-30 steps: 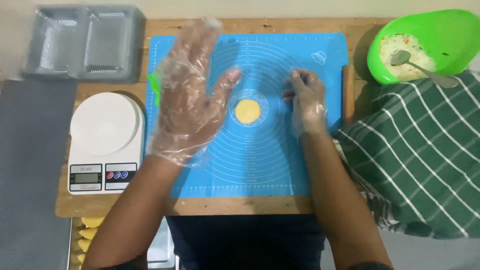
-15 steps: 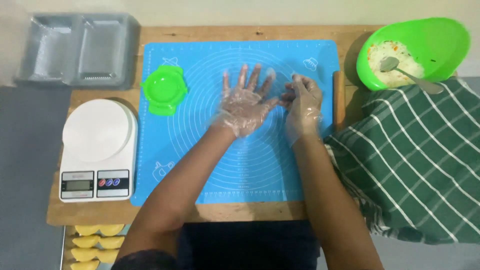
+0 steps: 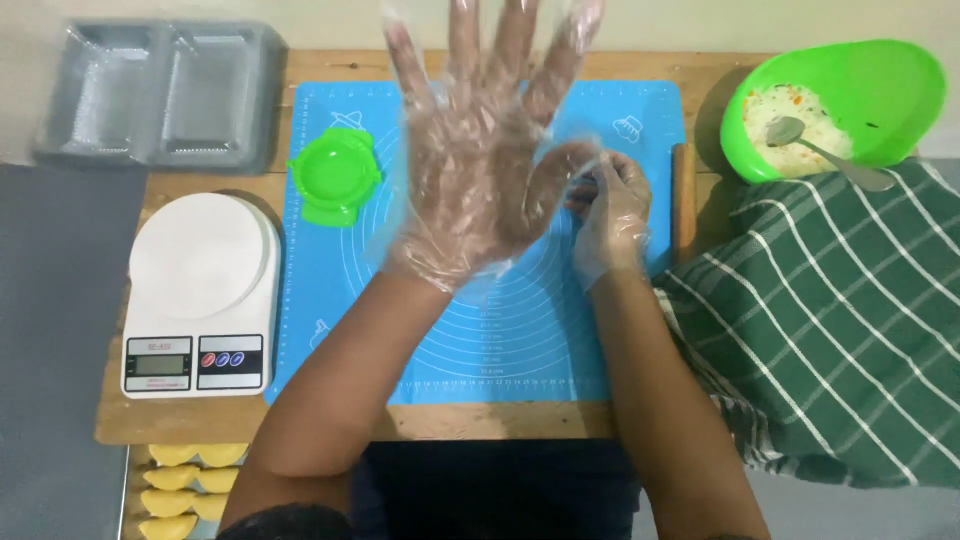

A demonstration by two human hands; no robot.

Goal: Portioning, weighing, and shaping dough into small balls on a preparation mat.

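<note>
Head view: two clear-plastic-gloved hands, left hand (image 3: 480, 170) spread wide, right hand (image 3: 610, 215) curled, contents unclear; one green plastic bowl (image 3: 880, 85) holds rice filling (image 3: 790, 115) and one metal spoon (image 3: 825, 150).

A kitchen set up for making filled pastries by hand

A wooden counter (image 3: 330, 425) carries a blue baking mat (image 3: 520, 340) printed with measuring circles, a white kitchen scale (image 3: 200, 295), a green dumpling press (image 3: 333, 176) and a wooden rolling pin (image 3: 684, 200) at the mat's right edge. A green bowl (image 3: 880, 80) holds a pale rice-like filling with a spoon (image 3: 825, 152) in it, and a green striped cloth (image 3: 840, 320) lies beside it. Grey plastic trays (image 3: 160, 95) sit at the far left corner, folded yellow pastries (image 3: 175, 490) lie in rows below the counter, and both hands wear clear food gloves (image 3: 480, 170)
</note>
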